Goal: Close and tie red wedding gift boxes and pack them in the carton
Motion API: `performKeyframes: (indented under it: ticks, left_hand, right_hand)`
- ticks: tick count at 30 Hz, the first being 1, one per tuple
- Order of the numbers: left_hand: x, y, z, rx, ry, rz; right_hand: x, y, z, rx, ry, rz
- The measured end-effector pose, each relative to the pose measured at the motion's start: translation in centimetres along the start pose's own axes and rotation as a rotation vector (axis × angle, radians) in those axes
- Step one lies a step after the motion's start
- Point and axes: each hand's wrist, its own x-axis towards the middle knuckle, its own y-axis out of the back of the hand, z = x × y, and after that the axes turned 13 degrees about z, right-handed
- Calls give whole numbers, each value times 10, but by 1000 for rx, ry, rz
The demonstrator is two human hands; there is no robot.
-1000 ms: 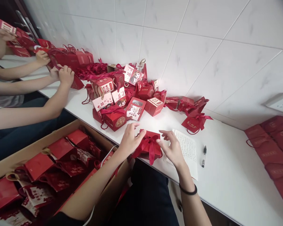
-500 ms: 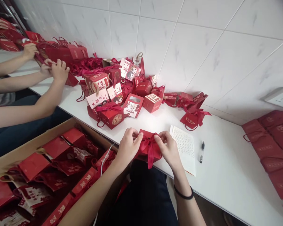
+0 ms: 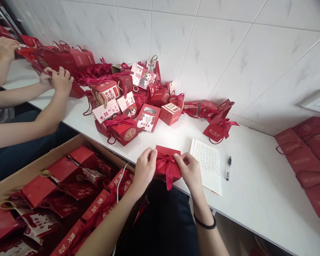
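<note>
A small red gift box (image 3: 173, 151) sits at the table's front edge, just above my lap. Across its front is a dark red ribbon bow (image 3: 169, 167) with a tail hanging down over the edge. My left hand (image 3: 144, 170) is closed in a pinch at the left end of the bow, beside the box. On the opposite side, my right hand (image 3: 188, 170) pinches the bow's right loop between thumb and fingers. The ribbon ends inside both pinches are mostly hidden.
Finished-looking red boxes (image 3: 122, 133) are heaped behind. A notebook (image 3: 206, 163) and a pen (image 3: 229, 168) lie to the right, near stacked red boxes (image 3: 302, 161). A carton (image 3: 77, 140) of boxes stands lower left. Co-workers' hands (image 3: 59, 81) handle red items farther left.
My left hand has drawn slightly left, away from the bow's knot, and more of the box top shows. At far left, a co-worker's hand has moved left.
</note>
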Motion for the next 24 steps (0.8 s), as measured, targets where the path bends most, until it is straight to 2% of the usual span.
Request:
performKeyframes:
  ticks: [4, 12, 17, 21, 24]
  left_hand:
    - [-1, -1, -3, 5, 10, 17]
    - [2, 0, 0, 142, -3, 4]
    - [4, -2, 1, 176, -22, 2]
    - [4, -5, -2, 90, -13, 6]
    - [7, -2, -9, -61, 64, -113]
  right_hand:
    - [3, 1, 5, 124, -112, -96]
    - [7, -1, 11, 289, -217, -81]
    - [5, -4, 18, 461, -355, -123]
    - [7, -6, 24, 517, -411, -151]
    - [10, 3, 24, 460, -362, -98]
